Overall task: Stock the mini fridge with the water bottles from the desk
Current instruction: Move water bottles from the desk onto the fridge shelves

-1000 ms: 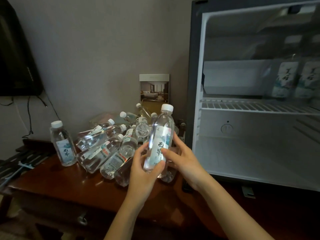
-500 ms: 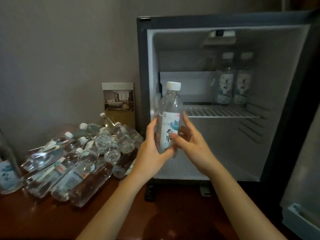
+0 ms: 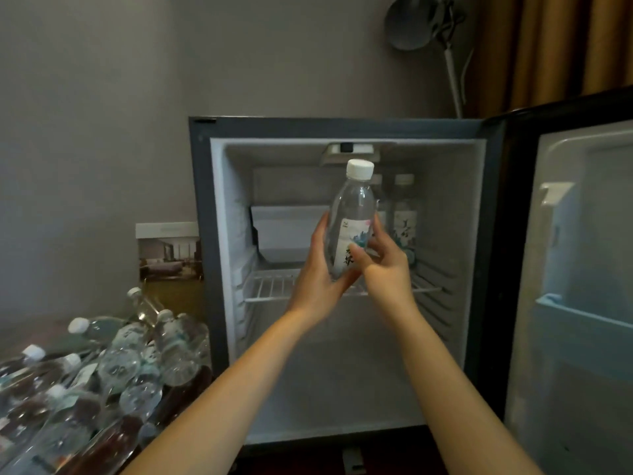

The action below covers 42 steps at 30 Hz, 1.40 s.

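Observation:
A clear water bottle (image 3: 352, 207) with a white cap and a pale label stands upright in both my hands, inside the mouth of the open mini fridge (image 3: 202, 234). My left hand (image 3: 317, 272) grips its lower left side and bottom. My right hand (image 3: 385, 269) grips its right side, thumb across the label. The bottle is above the wire shelf (image 3: 270, 286). Two matching bottles (image 3: 405, 221) stand at the shelf's back right, one partly hidden by the held bottle. Several more bottles (image 3: 113, 371) lie piled on the desk at lower left.
The fridge door (image 3: 582, 269) hangs open on the right, with a bin in it. A white box (image 3: 284, 231) sits at the back of the fridge's upper compartment. A photo card (image 3: 168, 252) leans on the wall left of the fridge. A grey lamp (image 3: 421, 25) stands behind it.
Both hands carried the bottle from the pile rightward and up into the fridge opening, above the wire shelf. The view turned right onto the fridge, so the pile slid to the lower left.

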Motion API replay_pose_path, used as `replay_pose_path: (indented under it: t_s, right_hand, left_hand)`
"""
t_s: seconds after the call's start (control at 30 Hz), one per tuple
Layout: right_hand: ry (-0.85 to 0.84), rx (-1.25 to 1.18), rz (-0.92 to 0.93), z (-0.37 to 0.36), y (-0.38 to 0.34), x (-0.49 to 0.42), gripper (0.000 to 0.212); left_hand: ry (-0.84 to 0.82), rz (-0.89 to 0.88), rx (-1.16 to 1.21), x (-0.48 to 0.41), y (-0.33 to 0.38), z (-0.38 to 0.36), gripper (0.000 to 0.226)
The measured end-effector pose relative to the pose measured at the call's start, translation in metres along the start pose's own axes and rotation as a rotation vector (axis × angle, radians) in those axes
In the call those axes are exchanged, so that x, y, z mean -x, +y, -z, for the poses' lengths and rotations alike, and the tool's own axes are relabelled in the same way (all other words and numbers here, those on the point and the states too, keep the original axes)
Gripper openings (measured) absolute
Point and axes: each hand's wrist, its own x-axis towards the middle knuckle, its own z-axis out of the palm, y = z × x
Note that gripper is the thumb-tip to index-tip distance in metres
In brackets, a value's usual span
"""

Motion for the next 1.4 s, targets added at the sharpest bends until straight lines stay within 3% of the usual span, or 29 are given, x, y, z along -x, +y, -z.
replay_pose_path:
  t_s: [0.17, 0.4, 0.6, 1.27, 1.4]
  right_hand:
    - [0.025, 0.083, -0.017, 0.005, 0.017, -0.019, 0.057]
    - [0.006, 0.076, -0.019, 0.006, 0.045, -0.038, 0.058]
    - [0.05, 0.301, -0.061, 0.005, 0.07, -0.044, 0.051]
    - [0.043, 0.508, -0.036, 0.007, 0.073, -0.046, 0.052]
    - [0.044, 0.477, -0.035, 0.004, 0.065, -0.041, 0.053]
  left_hand:
    - [-0.093, 0.042, 0.008, -0.019, -0.02, -0.013, 0.097]
    - [-0.084, 0.123, -0.074, -0.037, -0.034, -0.019, 0.093]
    - [-0.109, 0.191, -0.175, -0.05, -0.039, -0.017, 0.092]
    - [-0.081, 0.297, -0.338, -0.048, -0.046, -0.027, 0.096]
    - [-0.048, 0.311, -0.536, -0.045, -0.042, -0.025, 0.084]
